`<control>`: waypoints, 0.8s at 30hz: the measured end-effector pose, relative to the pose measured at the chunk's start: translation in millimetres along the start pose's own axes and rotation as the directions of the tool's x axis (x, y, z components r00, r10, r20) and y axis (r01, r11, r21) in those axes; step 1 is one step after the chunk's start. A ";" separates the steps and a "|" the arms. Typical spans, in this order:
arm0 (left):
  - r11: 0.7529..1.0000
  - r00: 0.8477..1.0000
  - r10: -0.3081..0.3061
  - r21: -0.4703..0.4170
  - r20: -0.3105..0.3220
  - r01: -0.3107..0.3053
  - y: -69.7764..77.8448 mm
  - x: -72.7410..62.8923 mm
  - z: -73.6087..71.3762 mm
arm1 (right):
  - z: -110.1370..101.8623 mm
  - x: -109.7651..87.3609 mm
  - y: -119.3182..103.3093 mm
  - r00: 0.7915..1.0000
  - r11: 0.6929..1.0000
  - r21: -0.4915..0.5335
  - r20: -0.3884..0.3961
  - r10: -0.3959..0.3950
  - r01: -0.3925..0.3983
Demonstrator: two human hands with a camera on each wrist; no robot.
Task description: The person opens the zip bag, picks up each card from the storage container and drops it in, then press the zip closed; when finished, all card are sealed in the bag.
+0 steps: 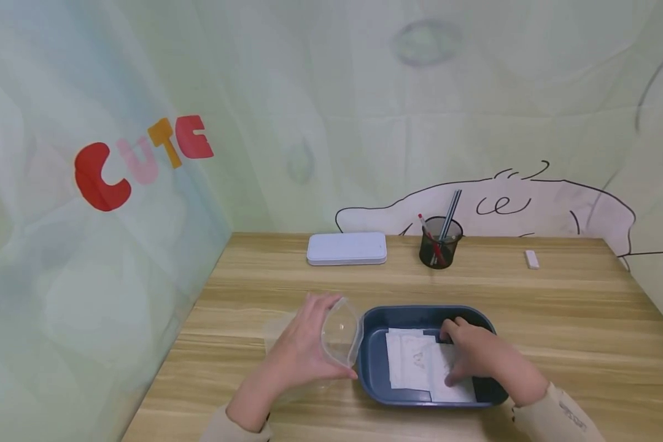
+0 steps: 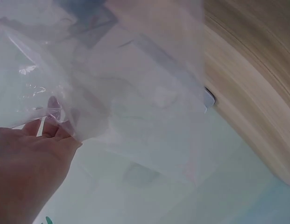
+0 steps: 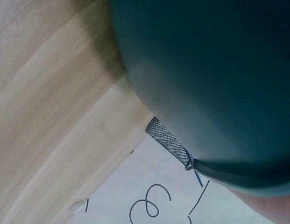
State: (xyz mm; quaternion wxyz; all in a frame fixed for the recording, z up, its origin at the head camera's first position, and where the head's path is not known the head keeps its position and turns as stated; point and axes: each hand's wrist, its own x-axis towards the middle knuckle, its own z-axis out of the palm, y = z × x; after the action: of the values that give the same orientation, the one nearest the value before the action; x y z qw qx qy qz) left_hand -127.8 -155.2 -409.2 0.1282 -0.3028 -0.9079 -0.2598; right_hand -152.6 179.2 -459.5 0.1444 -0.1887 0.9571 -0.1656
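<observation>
My left hand (image 1: 304,344) grips a clear plastic bag (image 1: 341,334) beside the basin, its mouth spread wide towards the basin. In the left wrist view the bag (image 2: 135,93) covers much of the picture, with my fingers at its edge. A dark blue oval basin (image 1: 376,380) holds several flat white packets (image 1: 417,362), overlapping in a row. Inside the basin's right half, my right hand (image 1: 472,350) has its curled fingers and thumb about the rightmost packet (image 1: 442,374). The right wrist view is mostly the basin's side (image 3: 205,93), which hides the fingers.
A pale blue flat case (image 1: 347,248) lies at the table's back edge. Right of it stands a black mesh pen holder (image 1: 441,245) with pens and pencils. A small white eraser-like block (image 1: 532,259) lies farther right. A printed curtain (image 1: 287,123) hangs behind the wooden table (image 1: 574,319).
</observation>
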 end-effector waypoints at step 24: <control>0.998 0.998 -0.056 0.003 0.023 0.055 -3.9 -3.1 2.2 | -30.5 -6.1 18.3 0.952 0.924 0.240 -0.143 -0.270 0.298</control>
State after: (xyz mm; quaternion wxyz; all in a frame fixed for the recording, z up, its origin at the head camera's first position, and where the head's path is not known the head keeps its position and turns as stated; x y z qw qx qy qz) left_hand -127.9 -158.1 -413.7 0.1107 -0.2803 -0.9178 -0.2586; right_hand -163.3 205.7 -437.5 0.0904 -0.2956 0.8962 -0.3181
